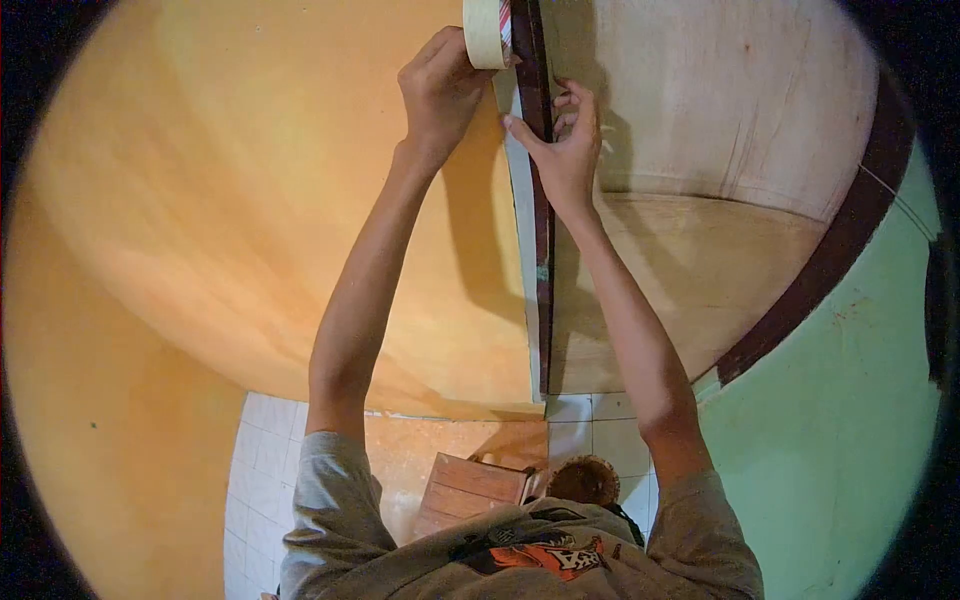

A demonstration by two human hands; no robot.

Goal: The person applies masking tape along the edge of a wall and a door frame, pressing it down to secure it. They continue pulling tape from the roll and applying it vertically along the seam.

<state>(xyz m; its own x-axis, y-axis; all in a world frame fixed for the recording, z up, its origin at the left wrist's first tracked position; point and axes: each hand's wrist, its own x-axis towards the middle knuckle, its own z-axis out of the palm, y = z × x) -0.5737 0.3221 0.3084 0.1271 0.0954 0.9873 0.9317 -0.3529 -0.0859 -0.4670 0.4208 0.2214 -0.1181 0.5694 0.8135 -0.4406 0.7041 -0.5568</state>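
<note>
My left hand [438, 90] is raised at the top of the view, closed on a roll of pale yellow tape [487, 38]. The roll stands edge-on, its inner ring striped red and white, beside a dark brown door frame [537, 200]. My right hand [570, 150] is at the same frame, slightly lower. Its thumb reaches left across the brown edge to a pale strip [526, 240] between the frame and the orange wall [300, 200]. The other fingers are loosely bent, apart from the thumb, on the wooden panel side.
Right of the frame is a pale wooden panel [690, 260], then a green wall [830, 420]. Below, near my body, are a brown wooden stool-like piece [470, 495] and a round brown basket-like container [583, 480]. White tiles [262, 450] cover part of the floor.
</note>
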